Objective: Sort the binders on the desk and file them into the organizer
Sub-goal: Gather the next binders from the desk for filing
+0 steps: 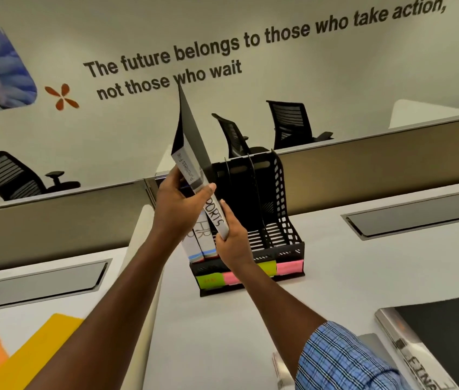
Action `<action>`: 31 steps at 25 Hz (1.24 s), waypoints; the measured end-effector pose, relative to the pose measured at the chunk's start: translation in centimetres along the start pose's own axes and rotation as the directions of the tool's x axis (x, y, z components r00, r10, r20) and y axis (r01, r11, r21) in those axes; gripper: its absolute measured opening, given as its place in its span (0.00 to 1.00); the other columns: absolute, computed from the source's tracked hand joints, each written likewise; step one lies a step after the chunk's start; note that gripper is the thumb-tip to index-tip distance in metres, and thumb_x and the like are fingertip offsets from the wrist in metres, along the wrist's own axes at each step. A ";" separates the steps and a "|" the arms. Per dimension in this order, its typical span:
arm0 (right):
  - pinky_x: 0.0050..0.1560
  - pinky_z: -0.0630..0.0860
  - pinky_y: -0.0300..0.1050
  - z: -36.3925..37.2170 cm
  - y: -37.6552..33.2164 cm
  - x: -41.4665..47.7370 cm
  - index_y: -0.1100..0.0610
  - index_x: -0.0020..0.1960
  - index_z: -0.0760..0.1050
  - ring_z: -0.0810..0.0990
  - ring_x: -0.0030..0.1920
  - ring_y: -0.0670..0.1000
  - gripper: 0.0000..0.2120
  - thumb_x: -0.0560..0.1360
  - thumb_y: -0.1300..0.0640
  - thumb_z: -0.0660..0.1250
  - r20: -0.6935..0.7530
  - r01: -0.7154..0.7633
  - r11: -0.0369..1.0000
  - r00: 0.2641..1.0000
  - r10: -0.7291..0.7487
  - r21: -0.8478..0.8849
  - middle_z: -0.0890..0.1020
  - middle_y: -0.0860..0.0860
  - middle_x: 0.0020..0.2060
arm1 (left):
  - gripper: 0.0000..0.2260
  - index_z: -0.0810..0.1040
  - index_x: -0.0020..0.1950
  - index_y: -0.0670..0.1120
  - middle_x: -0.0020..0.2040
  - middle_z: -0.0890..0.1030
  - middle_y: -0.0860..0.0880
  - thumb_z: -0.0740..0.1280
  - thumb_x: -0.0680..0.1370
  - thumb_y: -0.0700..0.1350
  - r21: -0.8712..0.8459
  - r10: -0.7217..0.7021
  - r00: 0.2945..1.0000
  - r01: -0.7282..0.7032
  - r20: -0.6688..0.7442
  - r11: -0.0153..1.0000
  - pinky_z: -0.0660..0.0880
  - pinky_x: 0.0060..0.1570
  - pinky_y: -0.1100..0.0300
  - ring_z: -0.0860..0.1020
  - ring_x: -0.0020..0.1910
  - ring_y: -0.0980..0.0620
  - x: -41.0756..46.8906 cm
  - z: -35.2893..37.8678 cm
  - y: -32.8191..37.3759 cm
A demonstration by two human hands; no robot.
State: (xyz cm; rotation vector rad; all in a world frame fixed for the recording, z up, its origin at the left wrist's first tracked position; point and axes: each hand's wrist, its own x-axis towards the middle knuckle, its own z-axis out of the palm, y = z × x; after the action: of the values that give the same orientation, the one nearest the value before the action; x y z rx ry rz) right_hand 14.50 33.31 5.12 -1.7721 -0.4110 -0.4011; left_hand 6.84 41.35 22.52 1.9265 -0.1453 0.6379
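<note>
Binder (194,153), black with grey "…PORTS" spine, gripped tilted by both hands

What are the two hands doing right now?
Left hand: closed on the upper spine of the black binder.
Right hand: closed on the same binder's lower end.

We see three black office chairs (293,123) behind the beige desk partition (377,153). On the wall (279,80) stands a motto in black letters (222,49), beside an orange flower mark (61,96).
</note>
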 end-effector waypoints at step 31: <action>0.61 0.77 0.52 2.3 6.4 -0.4 0.54 0.67 0.66 0.76 0.60 0.53 0.25 0.73 0.59 0.69 0.163 -0.278 0.915 0.928 0.334 -0.293 0.77 0.51 0.58 | 0.32 0.55 0.76 0.48 0.62 0.75 0.45 0.66 0.77 0.39 0.512 -0.123 0.986 0.047 0.116 0.857 0.76 0.56 0.51 0.75 0.61 0.48 3.5 3.0 -8.6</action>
State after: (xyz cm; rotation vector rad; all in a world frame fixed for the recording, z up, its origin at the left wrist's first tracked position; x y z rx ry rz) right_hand 17.30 34.06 -1.05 -2.1116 -0.2236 -0.0429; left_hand 14.12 43.14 16.32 2.4799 0.0248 0.5063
